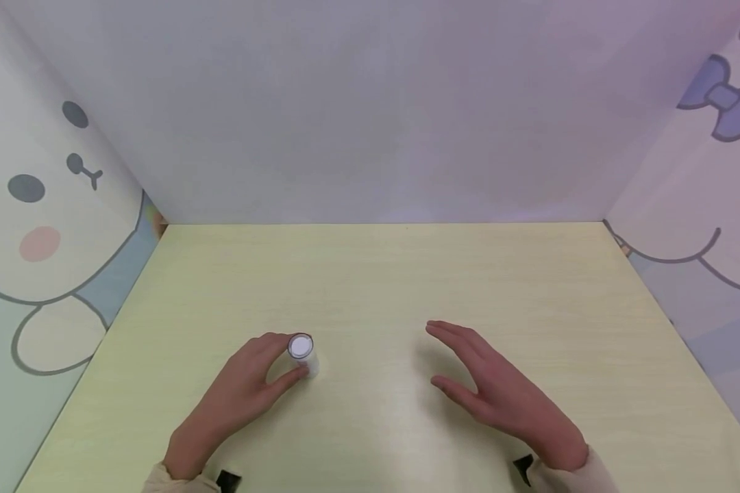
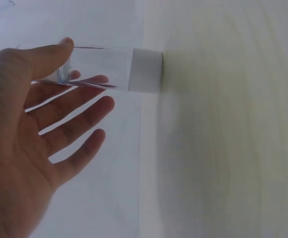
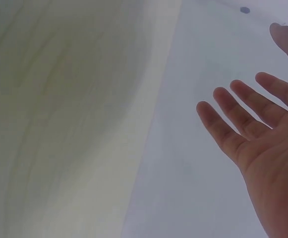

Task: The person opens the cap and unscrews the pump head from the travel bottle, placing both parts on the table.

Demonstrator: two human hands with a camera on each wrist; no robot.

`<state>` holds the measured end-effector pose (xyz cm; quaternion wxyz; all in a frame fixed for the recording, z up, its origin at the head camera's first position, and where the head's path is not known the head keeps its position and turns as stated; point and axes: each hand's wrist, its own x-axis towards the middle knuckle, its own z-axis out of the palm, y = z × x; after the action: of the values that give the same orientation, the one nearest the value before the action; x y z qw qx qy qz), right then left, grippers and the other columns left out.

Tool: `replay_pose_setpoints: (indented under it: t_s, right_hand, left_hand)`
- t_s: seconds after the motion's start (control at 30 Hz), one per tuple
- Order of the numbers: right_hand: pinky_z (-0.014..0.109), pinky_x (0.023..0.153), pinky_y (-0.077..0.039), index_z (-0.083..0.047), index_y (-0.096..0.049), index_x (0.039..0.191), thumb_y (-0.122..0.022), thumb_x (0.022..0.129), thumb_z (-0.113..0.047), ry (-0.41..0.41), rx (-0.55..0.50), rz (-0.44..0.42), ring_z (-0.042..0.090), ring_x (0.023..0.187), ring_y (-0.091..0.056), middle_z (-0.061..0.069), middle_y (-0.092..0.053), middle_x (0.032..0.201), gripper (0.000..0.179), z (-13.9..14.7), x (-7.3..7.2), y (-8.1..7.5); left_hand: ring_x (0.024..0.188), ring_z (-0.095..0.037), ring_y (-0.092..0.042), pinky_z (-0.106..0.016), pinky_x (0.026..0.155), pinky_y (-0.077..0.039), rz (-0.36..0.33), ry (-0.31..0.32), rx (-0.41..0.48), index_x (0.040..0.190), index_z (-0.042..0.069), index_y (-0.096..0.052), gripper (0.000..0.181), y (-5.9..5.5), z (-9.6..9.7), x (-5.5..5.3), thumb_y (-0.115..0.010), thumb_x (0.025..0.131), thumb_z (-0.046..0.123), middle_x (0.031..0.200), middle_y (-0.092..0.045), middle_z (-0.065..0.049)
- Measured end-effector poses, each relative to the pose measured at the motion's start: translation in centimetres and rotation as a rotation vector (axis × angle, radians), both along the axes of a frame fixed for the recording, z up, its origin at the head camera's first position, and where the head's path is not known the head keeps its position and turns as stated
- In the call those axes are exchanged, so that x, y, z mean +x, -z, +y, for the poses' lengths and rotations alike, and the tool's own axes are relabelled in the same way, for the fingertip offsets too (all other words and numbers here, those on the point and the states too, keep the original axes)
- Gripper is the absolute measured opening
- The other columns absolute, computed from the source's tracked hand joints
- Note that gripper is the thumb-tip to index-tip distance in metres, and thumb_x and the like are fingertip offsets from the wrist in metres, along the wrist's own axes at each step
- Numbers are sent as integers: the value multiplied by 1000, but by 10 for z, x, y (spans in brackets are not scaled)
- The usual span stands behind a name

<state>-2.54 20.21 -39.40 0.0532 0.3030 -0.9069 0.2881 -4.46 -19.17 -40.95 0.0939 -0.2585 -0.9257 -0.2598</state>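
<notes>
A clear cylindrical bottle (image 2: 101,67) with a white cap (image 2: 145,70) stands upright with its cap end down, at or just over the tabletop. My left hand (image 1: 247,383) pinches the bottle (image 1: 302,352) near its upper, clear end, between thumb and index finger. In the left wrist view, the other fingers of the left hand (image 2: 29,129) spread loosely beside it. My right hand (image 1: 493,387) hovers above the table to the right of the bottle, holding nothing. The right wrist view shows the right hand (image 3: 272,144) with its fingers extended and apart.
The pale wooden table (image 1: 370,274) spreads beneath both hands. A plain whitish back wall (image 1: 370,109) rises along its far edge. Side panels with cartoon prints, one on the left (image 1: 43,157) and one on the right (image 1: 684,185), flank the table.
</notes>
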Motion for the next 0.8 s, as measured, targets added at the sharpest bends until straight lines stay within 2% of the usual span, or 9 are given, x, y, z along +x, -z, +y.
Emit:
replay_pose_setpoints:
  t_s: [0.17, 0.33, 0.57, 0.8]
  right_hand:
    - [12, 120, -31, -23, -37, 161, -74, 99, -32, -18, 9, -3, 14, 146, -48, -6, -45, 160, 72, -6, 0, -3]
    - [14, 119, -34, -24, -38, 160, -74, 99, -34, -38, 7, 12, 13, 145, -49, -7, -47, 158, 72, -11, -2, -4]
    - [15, 119, -35, -23, -41, 158, -74, 99, -34, -71, -42, 14, 12, 143, -51, -7, -51, 155, 69, -19, -4, -9]
    - [21, 111, -47, -19, -47, 153, -75, 98, -30, -120, -106, 34, 11, 132, -57, -5, -56, 149, 63, -27, -10, -11]
  left_hand:
    - [101, -9, -67, -39, 87, -56, 39, 30, -8, 121, 22, -70, 42, -1, 3, -1, -88, 84, 26, 109, -71, 12]
    - [106, -5, -64, -36, 89, -56, 29, 67, -11, 125, 25, -69, 44, -8, 10, -3, -86, 86, 33, 113, -70, 16]
    - [108, -6, -64, -35, 90, -56, 118, 148, 8, 125, 25, -69, 40, -15, 24, -8, -82, 90, 38, 114, -71, 15]
    - [102, -6, -61, -32, 87, -55, 161, 202, -10, 123, 24, -71, 40, -19, 39, -11, -80, 91, 44, 108, -70, 14]
